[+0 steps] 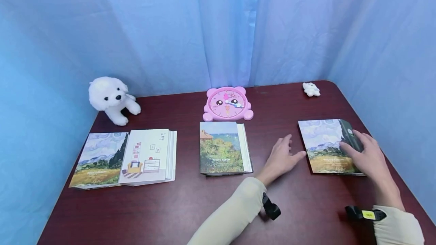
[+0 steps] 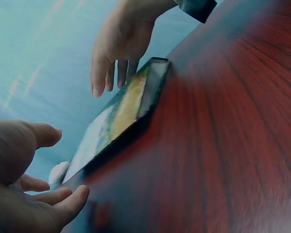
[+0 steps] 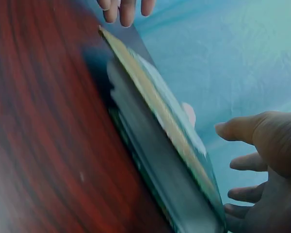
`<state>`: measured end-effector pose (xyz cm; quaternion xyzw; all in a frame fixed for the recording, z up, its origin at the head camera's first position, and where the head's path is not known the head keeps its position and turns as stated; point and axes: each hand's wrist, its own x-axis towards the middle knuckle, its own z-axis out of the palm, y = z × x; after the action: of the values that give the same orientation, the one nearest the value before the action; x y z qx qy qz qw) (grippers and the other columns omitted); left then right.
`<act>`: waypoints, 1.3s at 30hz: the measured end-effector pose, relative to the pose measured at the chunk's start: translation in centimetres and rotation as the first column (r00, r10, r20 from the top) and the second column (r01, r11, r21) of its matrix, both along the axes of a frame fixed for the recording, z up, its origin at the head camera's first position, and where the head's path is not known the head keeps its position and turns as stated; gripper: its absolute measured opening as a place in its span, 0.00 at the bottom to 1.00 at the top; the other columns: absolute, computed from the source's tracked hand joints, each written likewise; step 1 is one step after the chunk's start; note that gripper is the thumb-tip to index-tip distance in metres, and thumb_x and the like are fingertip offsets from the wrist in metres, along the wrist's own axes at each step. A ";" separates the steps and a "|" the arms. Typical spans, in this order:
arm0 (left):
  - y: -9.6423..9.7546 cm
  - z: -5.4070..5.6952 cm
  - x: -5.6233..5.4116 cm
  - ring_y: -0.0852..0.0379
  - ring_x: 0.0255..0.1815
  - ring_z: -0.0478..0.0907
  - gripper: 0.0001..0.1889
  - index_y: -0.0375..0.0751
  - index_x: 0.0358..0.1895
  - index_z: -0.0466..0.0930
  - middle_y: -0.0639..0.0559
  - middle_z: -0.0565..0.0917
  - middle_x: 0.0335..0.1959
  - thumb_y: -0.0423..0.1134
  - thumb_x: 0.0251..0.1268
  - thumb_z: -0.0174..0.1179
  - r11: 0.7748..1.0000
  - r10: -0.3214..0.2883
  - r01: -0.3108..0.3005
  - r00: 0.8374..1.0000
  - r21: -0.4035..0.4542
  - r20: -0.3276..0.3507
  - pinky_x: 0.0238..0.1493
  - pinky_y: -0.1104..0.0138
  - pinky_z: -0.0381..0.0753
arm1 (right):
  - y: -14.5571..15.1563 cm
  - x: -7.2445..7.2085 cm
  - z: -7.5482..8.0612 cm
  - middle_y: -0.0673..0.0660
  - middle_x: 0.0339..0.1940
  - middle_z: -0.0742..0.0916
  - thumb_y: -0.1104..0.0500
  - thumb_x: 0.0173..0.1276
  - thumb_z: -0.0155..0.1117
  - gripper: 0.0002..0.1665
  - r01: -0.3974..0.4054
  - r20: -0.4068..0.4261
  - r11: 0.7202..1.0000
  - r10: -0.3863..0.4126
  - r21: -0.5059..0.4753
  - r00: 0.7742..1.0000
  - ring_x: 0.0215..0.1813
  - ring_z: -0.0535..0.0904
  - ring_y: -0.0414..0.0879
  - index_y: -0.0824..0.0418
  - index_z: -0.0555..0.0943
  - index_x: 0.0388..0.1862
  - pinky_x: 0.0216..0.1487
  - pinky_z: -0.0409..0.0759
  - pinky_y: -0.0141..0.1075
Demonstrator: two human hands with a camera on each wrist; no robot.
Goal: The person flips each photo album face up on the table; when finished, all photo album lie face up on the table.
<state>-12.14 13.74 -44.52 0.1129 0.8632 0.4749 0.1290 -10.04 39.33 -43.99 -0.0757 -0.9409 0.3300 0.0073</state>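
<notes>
A photo album (image 1: pixel 321 143) with a painted landscape cover lies closed at the right of the table, its dark spine to the right. My right hand (image 1: pixel 369 158) is over the spine side, thumb and fingers spread; in the right wrist view the hand (image 3: pixel 276 150) appears apart from the album (image 3: pixel 160 121), whose front cover edge stands a little off the pages. Left of the album is my left hand (image 1: pixel 281 158), fingers extended and holding nothing. The left wrist view shows this hand (image 2: pixel 24 179) apart from the album's (image 2: pixel 123 111) edge.
A second album (image 1: pixel 221 146) lies closed mid-table. At the left, an album (image 1: pixel 98 158) lies open at an illustrated page (image 1: pixel 146 158). Behind them are a white plush dog (image 1: pixel 110 99), a pink toy clock (image 1: pixel 227 103) and a small white figure (image 1: pixel 311 89). Blue curtains (image 1: pixel 153 37) surround the table.
</notes>
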 end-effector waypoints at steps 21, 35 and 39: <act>3.7 -1.1 0.2 0.70 0.47 0.76 0.34 0.46 0.70 0.65 0.58 0.78 0.49 0.44 0.60 0.66 0.987 -0.081 0.074 0.996 -0.143 -0.045 0.48 0.80 0.72 | 0.4 0.0 -0.5 0.83 0.70 0.55 0.38 0.73 0.44 0.47 0.030 0.162 0.999 -0.024 -0.038 0.987 0.65 0.53 0.81 0.65 0.44 0.77 0.52 0.60 0.71; 3.0 -0.9 -0.1 0.69 0.41 0.73 0.19 0.48 0.55 0.77 0.60 0.77 0.36 0.46 0.60 0.65 0.957 -0.129 0.084 0.980 -0.276 -0.150 0.38 0.82 0.69 | 2.6 0.9 -1.3 0.35 0.52 0.75 0.55 0.73 0.55 0.32 0.054 0.095 0.634 0.032 -0.772 0.995 0.45 0.75 0.22 0.51 0.61 0.74 0.39 0.75 0.20; 2.8 -0.6 -0.4 0.68 0.48 0.74 0.17 0.49 0.49 0.78 0.61 0.77 0.28 0.51 0.61 0.64 0.928 -0.143 0.066 0.972 -0.367 -0.186 0.42 0.80 0.70 | 2.8 1.0 -1.4 0.40 0.66 0.67 0.56 0.74 0.53 0.31 0.040 0.091 0.575 0.060 -0.817 0.994 0.53 0.69 0.15 0.49 0.61 0.75 0.61 0.62 0.16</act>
<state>-12.52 16.57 -45.10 0.1828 0.9366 0.2876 0.0811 -9.09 42.14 -45.43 -0.0830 -0.6821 0.7220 -0.0812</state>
